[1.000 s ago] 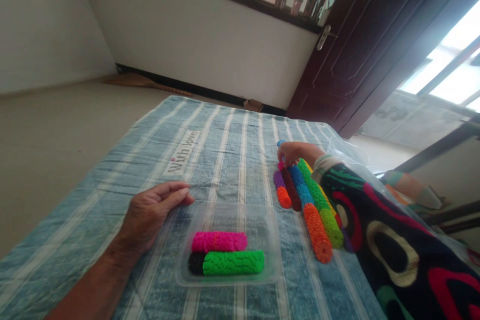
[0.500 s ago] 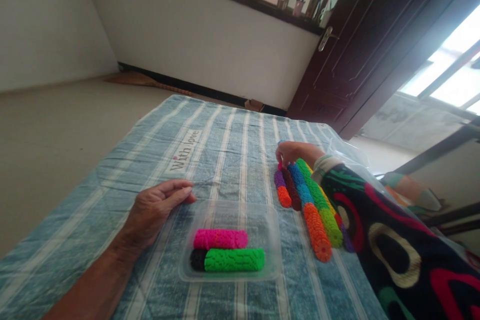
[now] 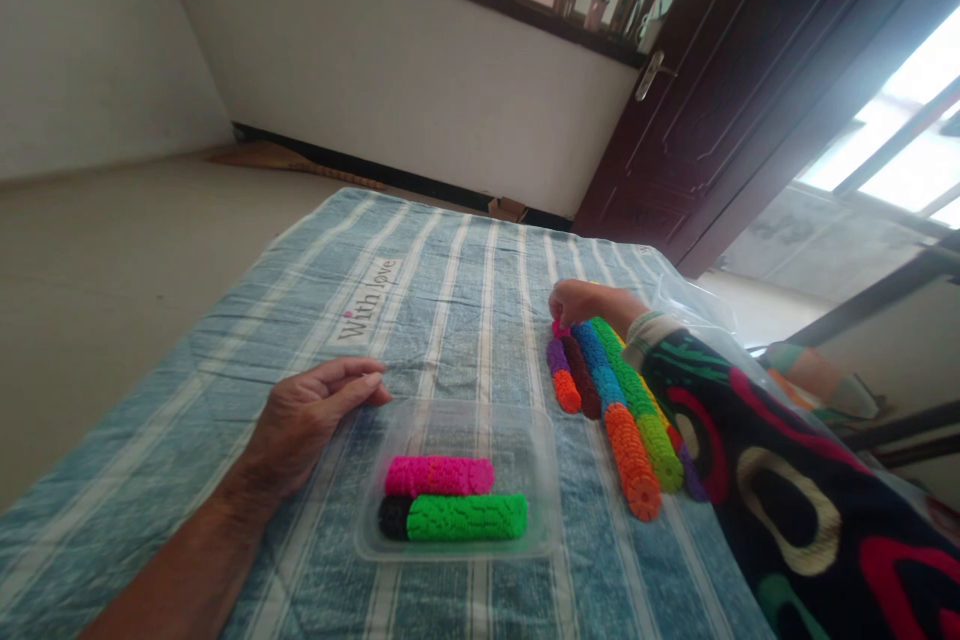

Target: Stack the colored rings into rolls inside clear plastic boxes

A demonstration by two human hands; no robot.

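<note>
Coloured disc rolls (image 3: 466,518) lie in and right of a clear box (image 3: 534,455), at whose left the left hand (image 3: 311,415) rests, fingers loosely together, gripping nothing visible, near enough to steady it. Its walls likely keep the 2 rolls inside from wandering, while those on the striped cloth (image 3: 469,340) lie side by side, probably propping each other. At their far end the right hand (image 3: 576,303) curls narrowly over a pink piece (image 3: 559,329); I cannot tell whether it is pinched.

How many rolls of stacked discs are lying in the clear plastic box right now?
2 in the clear plastic box: the pink roll farther from the wearer, and the black-and-green roll on the near side. None seems hidden there.
</note>
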